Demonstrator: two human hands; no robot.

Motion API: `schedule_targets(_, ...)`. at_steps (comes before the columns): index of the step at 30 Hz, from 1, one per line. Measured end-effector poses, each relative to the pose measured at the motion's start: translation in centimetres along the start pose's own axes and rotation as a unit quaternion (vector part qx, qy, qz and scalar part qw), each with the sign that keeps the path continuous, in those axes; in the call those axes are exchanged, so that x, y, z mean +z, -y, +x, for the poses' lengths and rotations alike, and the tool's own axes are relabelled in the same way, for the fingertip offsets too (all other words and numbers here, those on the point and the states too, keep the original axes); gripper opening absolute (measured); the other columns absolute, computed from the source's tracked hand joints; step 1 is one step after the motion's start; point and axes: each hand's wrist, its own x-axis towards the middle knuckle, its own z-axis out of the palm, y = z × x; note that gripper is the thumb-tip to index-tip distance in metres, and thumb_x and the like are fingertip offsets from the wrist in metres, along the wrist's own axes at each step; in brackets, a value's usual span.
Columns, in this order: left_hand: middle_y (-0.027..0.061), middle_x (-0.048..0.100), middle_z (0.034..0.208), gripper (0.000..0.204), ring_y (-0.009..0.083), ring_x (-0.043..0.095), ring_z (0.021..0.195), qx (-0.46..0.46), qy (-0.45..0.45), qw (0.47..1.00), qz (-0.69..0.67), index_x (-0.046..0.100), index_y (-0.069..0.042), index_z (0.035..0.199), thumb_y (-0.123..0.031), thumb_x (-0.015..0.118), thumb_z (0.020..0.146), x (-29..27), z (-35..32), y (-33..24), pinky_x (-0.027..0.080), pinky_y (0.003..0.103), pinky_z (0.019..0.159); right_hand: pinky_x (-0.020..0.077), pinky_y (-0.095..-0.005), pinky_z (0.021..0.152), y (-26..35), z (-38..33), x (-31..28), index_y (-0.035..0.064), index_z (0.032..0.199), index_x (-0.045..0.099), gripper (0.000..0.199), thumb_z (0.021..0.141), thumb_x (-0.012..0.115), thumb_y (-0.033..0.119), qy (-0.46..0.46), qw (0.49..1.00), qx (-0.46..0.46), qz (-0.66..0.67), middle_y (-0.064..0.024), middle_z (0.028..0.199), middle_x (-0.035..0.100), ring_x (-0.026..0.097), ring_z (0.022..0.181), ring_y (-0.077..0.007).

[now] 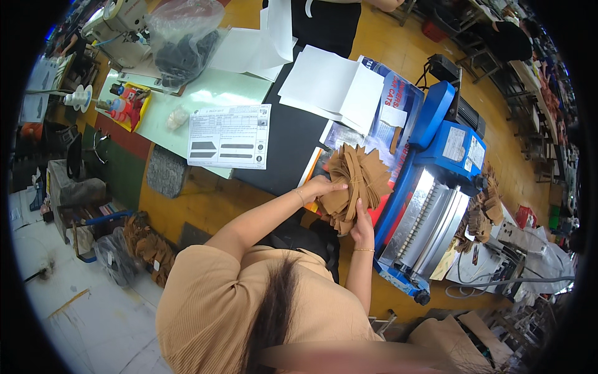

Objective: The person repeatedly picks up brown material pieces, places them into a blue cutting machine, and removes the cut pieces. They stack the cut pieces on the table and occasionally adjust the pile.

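A thick bundle of brown cut pieces (364, 177), leather or fabric, is held up in front of me over the table's near edge. The pieces fan out at the top, and a narrow strip or band seems to run across their middle. My left hand (321, 187) grips the bundle's left side, its thumb lying over the front. From below, my right hand (362, 225) closes on the lower right part, thumb pointing up. Fingers behind the bundle are hidden. Just right of it stands a blue roller machine (430, 212) with metal rollers.
A printed sheet (228, 137) and blank white papers (330, 87) lie on the table. Plastic bag with dark contents (184, 53), sewing machine (118, 28) and thread spools (124, 103) are at far left. More brown pieces (483, 215) lie beyond the machine. A person (324, 28) stands opposite.
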Motion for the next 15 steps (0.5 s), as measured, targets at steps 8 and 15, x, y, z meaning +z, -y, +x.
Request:
schedule_targets(8, 0.0147, 0.064, 0.114, 0.056, 0.0194, 0.064, 0.103, 0.012, 0.04, 0.993, -0.11, 0.057, 0.008, 0.118, -0.03, 0.076, 0.083, 0.3, -1.0, -0.4, 0.052, 0.029, 0.09, 0.042, -0.0426, 0.104, -0.5, -0.2, 0.7, 0.0052, 0.137, 0.045, 0.051, 0.099, 0.05, 0.039, -0.004, 0.994, 0.028, 0.106, -0.0106, 0.134, 0.053, 0.052, 0.122, -0.0254)
schedule_targets(15, 0.0147, 0.063, 0.118, 0.063, 0.0208, 0.062, 0.108, -0.033, 0.04, 0.994, -0.1, 0.057, 0.006, 0.121, -0.036, 0.078, 0.08, 0.2, -1.3, -1.3, 0.05, 0.03, 0.092, 0.0408, -0.0429, 0.106, -0.5, -0.5, 1.1, 0.0075, 0.135, 0.048, 0.05, 0.098, 0.049, 0.041, 0.027, 0.98, 0.068, 0.185, -0.0077, 0.136, 0.053, 0.051, 0.123, -0.0263)
